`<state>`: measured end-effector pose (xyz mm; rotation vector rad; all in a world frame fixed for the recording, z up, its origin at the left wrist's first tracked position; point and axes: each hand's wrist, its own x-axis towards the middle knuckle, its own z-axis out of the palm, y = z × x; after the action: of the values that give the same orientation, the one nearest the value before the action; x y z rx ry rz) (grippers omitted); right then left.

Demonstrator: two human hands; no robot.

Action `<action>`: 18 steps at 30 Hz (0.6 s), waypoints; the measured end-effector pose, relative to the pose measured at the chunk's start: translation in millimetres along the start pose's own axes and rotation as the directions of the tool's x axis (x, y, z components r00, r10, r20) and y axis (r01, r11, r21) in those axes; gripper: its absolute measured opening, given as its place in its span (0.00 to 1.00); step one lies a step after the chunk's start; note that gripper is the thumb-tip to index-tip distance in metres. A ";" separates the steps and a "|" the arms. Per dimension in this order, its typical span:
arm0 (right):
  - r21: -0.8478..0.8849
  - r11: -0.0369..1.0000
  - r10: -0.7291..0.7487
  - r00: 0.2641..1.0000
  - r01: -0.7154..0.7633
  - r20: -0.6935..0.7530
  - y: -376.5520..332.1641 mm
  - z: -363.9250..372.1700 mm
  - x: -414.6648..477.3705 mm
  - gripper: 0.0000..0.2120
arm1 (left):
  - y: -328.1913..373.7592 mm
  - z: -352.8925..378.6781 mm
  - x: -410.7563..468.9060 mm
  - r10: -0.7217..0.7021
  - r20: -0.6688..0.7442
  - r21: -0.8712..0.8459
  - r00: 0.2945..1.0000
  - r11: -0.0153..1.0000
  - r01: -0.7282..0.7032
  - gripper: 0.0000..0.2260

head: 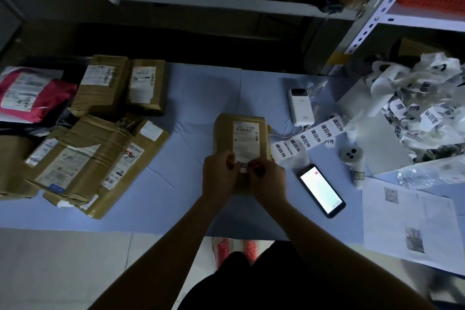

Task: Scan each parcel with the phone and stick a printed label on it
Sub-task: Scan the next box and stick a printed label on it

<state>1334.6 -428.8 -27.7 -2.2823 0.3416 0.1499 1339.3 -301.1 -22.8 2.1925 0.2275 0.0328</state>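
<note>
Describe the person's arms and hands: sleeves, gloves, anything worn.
Both forearms are bare as far as the frame shows, with no sleeves in view. The left hand and right hand wear no gloves. No watch, bracelet or ring shows, though the dim light could hide a thin one.

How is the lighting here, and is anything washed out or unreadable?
Head view: dim throughout, so the left hand and right hand pinching the label over the parcel look nearly black; the phone glares white, washed out; the parcel's small print is blurred.
</note>
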 end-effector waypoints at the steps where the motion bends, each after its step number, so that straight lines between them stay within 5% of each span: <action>1: -0.051 0.998 -0.042 0.999 0.043 0.011 1.7 3.2 -0.3 0.09 | -0.5 2.8 0.4 0.012 -0.004 0.044 1.000 0.999 -0.012 0.05; 4: -0.159 0.982 -0.101 0.995 0.104 0.029 6.1 6.6 3.7 0.10 | -2.5 5.2 3.9 -0.009 -0.002 0.309 1.000 0.951 0.009 0.12; 7: -0.128 0.992 0.012 1.000 -0.015 -0.023 17.2 1.5 11.2 0.09 | -11.7 -0.9 3.8 -0.216 -0.060 0.409 0.974 0.885 0.222 0.29; 11: 0.087 0.979 0.181 0.983 -0.183 0.032 29.0 -8.6 24.2 0.26 | -26.4 1.3 2.6 -0.395 0.032 0.121 0.918 0.914 0.388 0.33; 14: 0.202 0.970 0.107 0.982 -0.138 0.157 28.1 -9.0 24.0 0.14 | -28.1 -4.4 -6.0 -0.393 0.150 -0.244 0.907 0.875 0.419 0.23; 18: 0.151 0.989 -0.028 0.975 -0.006 0.221 4.0 -2.9 15.5 0.13 | -30.2 -36.7 -30.1 -0.406 0.053 -0.313 0.912 0.861 0.402 0.15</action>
<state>1348.2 -436.6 -32.0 -2.0925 0.2155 0.3589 1301.3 -259.7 -23.6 1.7857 0.6447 -0.1418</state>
